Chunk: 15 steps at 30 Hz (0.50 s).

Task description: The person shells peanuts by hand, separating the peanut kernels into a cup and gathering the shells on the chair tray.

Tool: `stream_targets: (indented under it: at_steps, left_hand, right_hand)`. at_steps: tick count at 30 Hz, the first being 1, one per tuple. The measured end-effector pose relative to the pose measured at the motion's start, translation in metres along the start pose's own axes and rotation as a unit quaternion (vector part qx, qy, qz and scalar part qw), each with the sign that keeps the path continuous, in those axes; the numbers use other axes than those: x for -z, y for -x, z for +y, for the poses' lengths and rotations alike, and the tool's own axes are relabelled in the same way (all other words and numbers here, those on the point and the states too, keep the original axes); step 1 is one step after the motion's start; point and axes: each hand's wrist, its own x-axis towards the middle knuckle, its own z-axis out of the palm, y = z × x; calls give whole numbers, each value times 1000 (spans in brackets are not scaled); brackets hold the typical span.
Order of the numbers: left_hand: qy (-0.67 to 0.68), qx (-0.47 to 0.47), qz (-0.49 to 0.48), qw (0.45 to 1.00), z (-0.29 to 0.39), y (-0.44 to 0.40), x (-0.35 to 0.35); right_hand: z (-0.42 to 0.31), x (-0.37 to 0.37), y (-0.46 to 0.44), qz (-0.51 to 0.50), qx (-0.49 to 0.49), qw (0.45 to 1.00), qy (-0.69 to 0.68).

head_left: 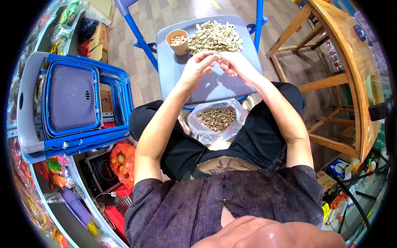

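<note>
Both hands meet over the grey-blue folding chair seat (169, 78), fingertips together. My left hand (199, 69) is closed in a pinch, and my right hand (236, 67) pinches from the other side. Between them is what looks like a peanut (216, 56), mostly hidden by the fingers. Just beyond lies a heap of pale peanut shells (217, 36). A paper cup (180, 48) left of the heap holds shelled peanut kernels (178, 40). Below the seat edge, between my legs, an open clear plastic bag (196, 129) contains many brown unshelled peanuts (217, 118).
Folded blue-framed chairs (74, 97) lean at the left beside shelves of packaged goods. An orange bag (124, 159) with round items sits below them. A wooden table (331, 78) stands at the right. Black cables (351, 198) hang at the lower right.
</note>
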Motion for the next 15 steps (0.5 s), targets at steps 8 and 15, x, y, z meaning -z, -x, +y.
stream_targets:
  at_steps: [8,15]
  left_hand:
    - [-213,-139,33,967,-4,-4,-12]
    - [-327,-180,83,924,-10,-11,-8]
  right_hand:
    - [1,-5,0,-8,-14,995,-102]
    - [-2,0,0,124,139,912,367]
